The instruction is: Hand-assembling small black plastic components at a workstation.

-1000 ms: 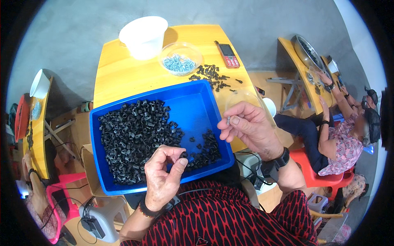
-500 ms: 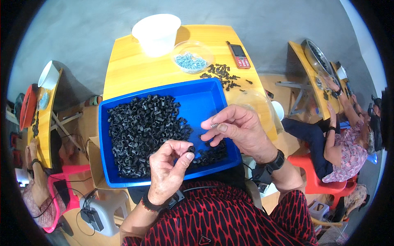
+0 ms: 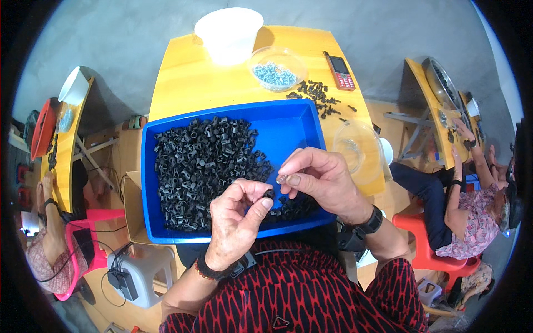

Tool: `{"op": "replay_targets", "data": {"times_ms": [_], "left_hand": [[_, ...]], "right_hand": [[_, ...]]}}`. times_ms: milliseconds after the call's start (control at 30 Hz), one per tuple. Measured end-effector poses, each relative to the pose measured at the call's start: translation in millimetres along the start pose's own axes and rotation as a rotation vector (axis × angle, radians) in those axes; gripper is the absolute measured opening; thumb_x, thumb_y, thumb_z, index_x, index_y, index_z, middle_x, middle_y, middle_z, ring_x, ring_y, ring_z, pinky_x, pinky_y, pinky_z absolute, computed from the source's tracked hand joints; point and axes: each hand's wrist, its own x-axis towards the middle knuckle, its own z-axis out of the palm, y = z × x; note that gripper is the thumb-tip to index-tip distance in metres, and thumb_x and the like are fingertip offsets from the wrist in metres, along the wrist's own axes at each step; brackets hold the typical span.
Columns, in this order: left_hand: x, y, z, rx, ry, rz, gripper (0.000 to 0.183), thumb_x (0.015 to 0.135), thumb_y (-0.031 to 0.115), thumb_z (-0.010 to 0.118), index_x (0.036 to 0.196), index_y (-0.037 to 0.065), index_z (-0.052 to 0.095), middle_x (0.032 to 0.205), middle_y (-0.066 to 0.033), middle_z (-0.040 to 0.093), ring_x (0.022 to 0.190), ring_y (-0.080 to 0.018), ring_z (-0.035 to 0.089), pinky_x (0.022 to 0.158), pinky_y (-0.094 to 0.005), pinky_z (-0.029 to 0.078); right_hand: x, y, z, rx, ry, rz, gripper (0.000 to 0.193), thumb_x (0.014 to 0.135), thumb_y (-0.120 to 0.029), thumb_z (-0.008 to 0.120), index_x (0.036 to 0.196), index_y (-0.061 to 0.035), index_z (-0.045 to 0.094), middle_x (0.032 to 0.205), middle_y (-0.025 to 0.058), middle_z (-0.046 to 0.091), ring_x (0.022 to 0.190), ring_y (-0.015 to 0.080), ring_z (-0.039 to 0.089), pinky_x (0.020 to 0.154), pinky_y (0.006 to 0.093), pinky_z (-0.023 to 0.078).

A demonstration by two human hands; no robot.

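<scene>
Between the thumb and fingers of my left hand [image 3: 236, 213] is a small black plastic part [image 3: 269, 194]. My right hand [image 3: 325, 180] pinches a small metal spring [image 3: 282, 179], held just above and to the right of that part, with a small gap between them. Both hands are over the near right portion of a blue tray [image 3: 294, 125]. A heap of similar black plastic parts [image 3: 205, 166] fills the tray's left side, and more lie beneath my hands, partly hidden.
Beyond the tray, the yellow table [image 3: 183, 72] holds a white tub [image 3: 229, 36], a clear bowl of bluish springs [image 3: 275, 75], loose black pins [image 3: 316, 97] and a red phone [image 3: 340, 72]. Another clear round container [image 3: 361, 147] stands right. People work at side tables left and right.
My right hand has brought the spring closer to the black part in my left hand. The whole view has shifted slightly, so the table and tray appear higher and farther right.
</scene>
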Motion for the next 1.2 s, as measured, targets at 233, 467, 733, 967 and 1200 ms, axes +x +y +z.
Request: {"op": "replay_targets", "data": {"times_ms": [233, 467, 733, 967, 1200], "left_hand": [[1.9, -4.0, -0.7, 0.003, 0.019, 0.051, 0.015, 0.089, -0.003, 0.067, 0.104, -0.002, 0.064, 0.092, -0.0004, 0.061, 0.082, -0.0059, 0.053, 0.075, -0.0211, 0.045], [2.0, -5.2, -1.7, -0.017, 0.014, 0.051, 0.015, 0.089, -0.003, 0.068, 0.103, -0.002, 0.065, 0.091, 0.0, 0.061, 0.081, -0.0059, 0.054, 0.075, -0.0211, 0.046], [1.0, -8.3, -5.4, -0.105, 0.042, -0.03, 0.016, 0.09, 0.003, 0.07, 0.103, -0.002, 0.064, 0.087, -0.0058, 0.066, 0.073, -0.0108, 0.062, 0.068, -0.0241, 0.052], [5.4, -11.8, -9.2, -0.212, 0.036, -0.005, 0.016, 0.09, 0.006, 0.071, 0.101, -0.001, 0.063, 0.09, -0.0079, 0.067, 0.074, -0.0142, 0.064, 0.071, -0.0284, 0.055], [0.0, -1.1, -14.2, -0.044, 0.232, 0.307, 0.02, 0.09, 0.004, 0.07, 0.107, 0.001, 0.06, 0.093, -0.0048, 0.064, 0.081, -0.0127, 0.062, 0.074, -0.0287, 0.055]], "right_hand": [[0.0, 1.4, 4.9, -0.09, -0.029, -0.027, 0.01, 0.095, -0.005, 0.065, 0.104, -0.002, 0.069, 0.093, 0.0022, 0.067, 0.08, 0.0067, 0.064, 0.069, 0.0213, 0.054], [0.6, 2.2, 8.2, -0.333, -0.044, -0.138, 0.009, 0.09, -0.001, 0.069, 0.099, -0.0037, 0.071, 0.088, 0.004, 0.065, 0.081, 0.0112, 0.062, 0.068, 0.026, 0.051], [-2.2, -2.5, 16.0, -0.623, -0.074, -0.31, 0.014, 0.088, 0.003, 0.067, 0.1, -0.0034, 0.07, 0.091, 0.0073, 0.064, 0.081, 0.0197, 0.065, 0.07, 0.0292, 0.052], [0.3, -6.6, 12.3, -0.565, -0.151, -0.306, 0.03, 0.086, 0.005, 0.067, 0.114, -0.0049, 0.07, 0.098, 0.0084, 0.064, 0.089, 0.0201, 0.065, 0.076, 0.0295, 0.053], [12.8, -10.9, -3.2, -0.555, -0.027, -0.003, 0.02, 0.092, 0.001, 0.063, 0.111, -0.0018, 0.069, 0.089, 0.0082, 0.065, 0.084, 0.015, 0.066, 0.071, 0.0272, 0.053]]}}
